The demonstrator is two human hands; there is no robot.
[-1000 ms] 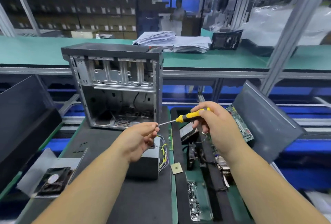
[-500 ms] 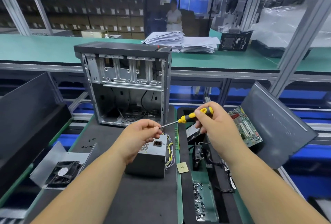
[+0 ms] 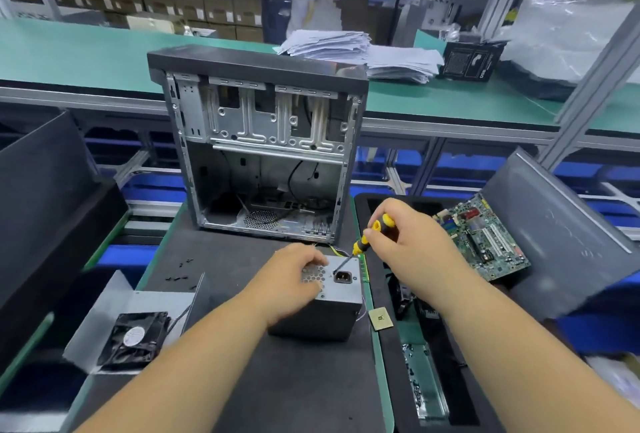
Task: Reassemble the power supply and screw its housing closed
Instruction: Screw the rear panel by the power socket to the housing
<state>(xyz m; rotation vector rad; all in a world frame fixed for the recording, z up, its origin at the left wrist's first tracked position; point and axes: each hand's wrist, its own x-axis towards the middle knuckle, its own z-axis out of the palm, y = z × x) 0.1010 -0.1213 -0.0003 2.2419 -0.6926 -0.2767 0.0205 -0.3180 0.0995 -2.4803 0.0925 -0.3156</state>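
On the mat (image 3: 294,380), fingers (image 3: 311,257) rest atop the power supply (image 3: 322,315).

You have one view only, a wide-angle camera on your head, looking forward and down over your own forearms. It sits close above the near counter (image 3: 287,394), so both arms run in from the bottom edge and meet near the middle of the frame, where the power supply (image 3: 332,297) lies. Straight ahead the open computer case (image 3: 263,141) stands at mid-distance, its open side facing you. Beyond it the view reaches a green-topped far counter (image 3: 86,51) and glass partitions at the top edge. The lens bends straight lines towards the frame's borders, and the right side is blurred. No second view shares the scene.
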